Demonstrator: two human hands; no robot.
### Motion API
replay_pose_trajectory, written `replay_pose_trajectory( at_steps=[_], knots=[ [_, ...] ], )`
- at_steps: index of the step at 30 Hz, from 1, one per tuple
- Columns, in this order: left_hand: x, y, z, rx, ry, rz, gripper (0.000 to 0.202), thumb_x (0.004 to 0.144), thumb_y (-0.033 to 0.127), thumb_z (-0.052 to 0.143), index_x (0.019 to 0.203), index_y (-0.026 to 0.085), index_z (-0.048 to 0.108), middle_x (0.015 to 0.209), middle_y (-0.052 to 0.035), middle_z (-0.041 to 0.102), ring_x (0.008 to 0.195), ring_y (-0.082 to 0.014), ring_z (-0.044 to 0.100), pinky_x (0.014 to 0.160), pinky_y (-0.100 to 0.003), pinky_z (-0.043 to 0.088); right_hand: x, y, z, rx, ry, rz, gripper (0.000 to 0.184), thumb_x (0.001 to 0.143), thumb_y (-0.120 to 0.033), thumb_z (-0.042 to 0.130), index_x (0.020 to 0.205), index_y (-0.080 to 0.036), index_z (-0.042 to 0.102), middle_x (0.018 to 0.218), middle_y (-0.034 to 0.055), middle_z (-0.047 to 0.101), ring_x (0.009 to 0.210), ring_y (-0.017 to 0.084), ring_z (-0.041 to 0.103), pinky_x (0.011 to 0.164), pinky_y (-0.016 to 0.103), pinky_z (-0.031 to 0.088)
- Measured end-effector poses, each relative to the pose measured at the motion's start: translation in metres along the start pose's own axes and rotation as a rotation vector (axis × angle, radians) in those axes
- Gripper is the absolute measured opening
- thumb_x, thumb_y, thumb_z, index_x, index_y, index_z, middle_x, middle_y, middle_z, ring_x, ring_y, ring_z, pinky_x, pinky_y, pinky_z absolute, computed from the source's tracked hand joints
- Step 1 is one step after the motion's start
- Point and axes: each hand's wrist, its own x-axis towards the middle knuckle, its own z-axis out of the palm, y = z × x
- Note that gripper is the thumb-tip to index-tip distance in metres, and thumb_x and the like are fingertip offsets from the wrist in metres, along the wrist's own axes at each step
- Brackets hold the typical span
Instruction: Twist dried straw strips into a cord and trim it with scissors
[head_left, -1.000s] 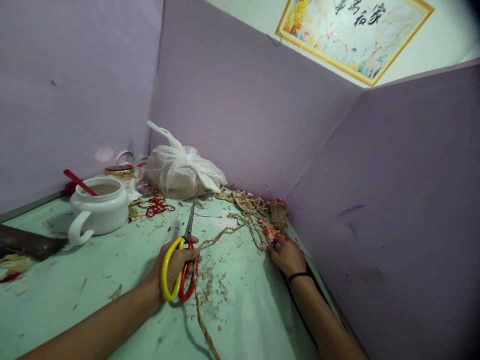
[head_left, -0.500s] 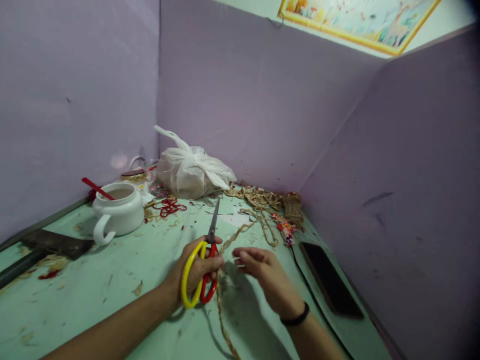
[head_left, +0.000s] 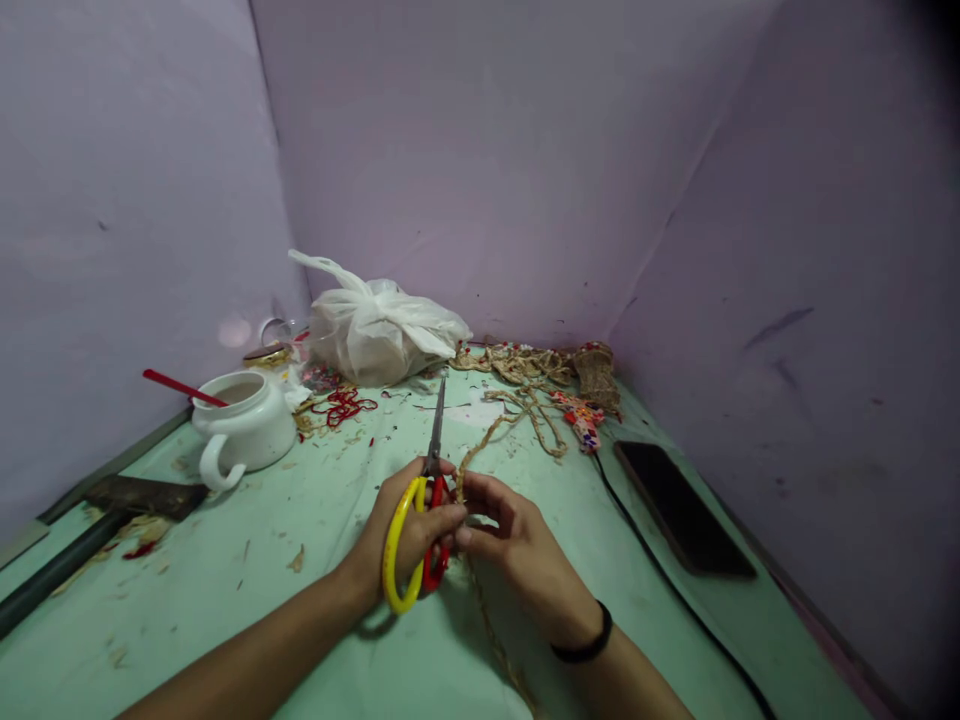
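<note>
My left hand (head_left: 401, 540) is wrapped around a pair of scissors with one yellow and one red handle (head_left: 402, 550). The blades point away from me and look closed together. Beside the red handle, the left thumb and fingers also meet a braided straw-coloured cord (head_left: 489, 625). My right hand (head_left: 517, 545), with a black band at the wrist, has its curled fingers and thumb at the same stretch of cord, close to the left fingertips. From there the cord runs toward the back of the table and down toward me.
On the left stand a white mug (head_left: 255, 440) with a red stick and a hatchet-like tool (head_left: 150, 495). A tied white plastic bag (head_left: 386, 335), red thread (head_left: 341, 405), more braided cord (head_left: 517, 362) and a twine spool (head_left: 598, 375) lie behind. A phone (head_left: 682, 510) and black cable (head_left: 660, 565) lie right.
My right hand has moved left onto the cord, its fingers now touching it near my left hand. The view has tilted down. The scissors stay in my left hand.
</note>
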Motion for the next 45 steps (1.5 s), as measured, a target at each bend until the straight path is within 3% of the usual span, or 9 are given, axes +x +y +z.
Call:
replay_pose_trajectory(
  at_steps=[6,11,14,19,24,28,33,45],
  knots=[
    [0.002,-0.002,-0.003,0.057,-0.019,0.000,0.038,0.069,0.037,0.059,0.098,0.017,0.045,0.054,0.0037,0.053,0.040,-0.0094,0.048,0.038,-0.019,0.038,0.003,0.006,-0.002,0.099,0.010,0.013,0.033,0.063,-0.020,0.066,0.095,-0.015,0.060,0.073,0.0031,0.060,0.062,0.013,0.055,0.062,0.028,0.045],
    [-0.001,0.004,-0.012,0.194,0.052,0.054,0.031,0.075,0.036,0.049,0.100,0.019,0.045,0.060,0.0024,0.053,0.042,-0.0102,0.048,0.039,-0.020,0.037,0.004,0.003,-0.003,0.172,0.145,0.090,0.031,0.051,-0.019,0.075,0.080,-0.014,0.064,0.068,-0.0001,0.058,0.056,0.010,0.053,0.056,0.025,0.044],
    [-0.005,0.011,-0.020,0.427,0.074,0.161,0.029,0.074,0.030,0.050,0.101,0.019,0.049,0.062,0.0010,0.054,0.049,-0.0115,0.050,0.047,-0.021,0.039,0.003,0.001,-0.004,0.177,0.224,0.143,0.030,0.047,-0.019,0.076,0.074,-0.012,0.065,0.062,-0.0003,0.059,0.051,0.008,0.050,0.052,0.023,0.041],
    [-0.003,0.014,-0.031,1.008,-0.083,0.477,0.042,0.069,0.012,0.043,0.110,0.020,0.048,0.091,-0.0064,0.055,0.082,-0.0189,0.050,0.075,-0.032,0.040,0.002,-0.005,-0.005,0.270,0.229,0.159,0.024,0.048,-0.021,0.075,0.068,-0.012,0.066,0.056,-0.0007,0.058,0.048,0.006,0.046,0.048,0.020,0.035],
    [0.006,0.005,-0.035,1.367,-0.101,0.564,0.049,0.071,0.008,0.038,0.119,0.018,0.041,0.096,-0.0105,0.051,0.087,-0.0208,0.046,0.076,-0.037,0.039,0.001,-0.011,-0.005,0.269,0.206,0.167,0.022,0.049,-0.014,0.068,0.072,-0.013,0.067,0.053,-0.0029,0.054,0.046,0.006,0.041,0.044,0.020,0.034],
    [0.008,0.001,-0.034,1.439,-0.100,0.588,0.046,0.074,0.010,0.039,0.118,0.018,0.041,0.095,-0.0105,0.049,0.084,-0.0208,0.045,0.074,-0.036,0.039,0.001,-0.014,-0.005,0.344,0.191,0.169,0.027,0.047,-0.007,0.062,0.072,-0.013,0.067,0.058,-0.0009,0.059,0.051,0.007,0.045,0.049,0.020,0.036],
    [0.009,0.000,-0.033,1.452,-0.082,0.615,0.043,0.076,0.010,0.036,0.118,0.018,0.042,0.093,-0.0101,0.049,0.083,-0.0208,0.045,0.073,-0.036,0.038,0.002,-0.014,-0.006,0.400,0.164,0.188,0.030,0.046,-0.005,0.066,0.075,-0.013,0.068,0.067,0.0016,0.063,0.060,0.009,0.050,0.053,0.020,0.036],
    [0.009,0.000,-0.035,1.526,-0.101,0.588,0.047,0.075,0.010,0.040,0.121,0.017,0.037,0.098,-0.0107,0.048,0.087,-0.0211,0.044,0.075,-0.036,0.038,0.004,-0.012,-0.015,0.395,0.153,0.310,0.025,0.048,-0.009,0.073,0.073,-0.011,0.070,0.058,0.0005,0.062,0.048,0.005,0.048,0.049,0.017,0.036]
  ],
)
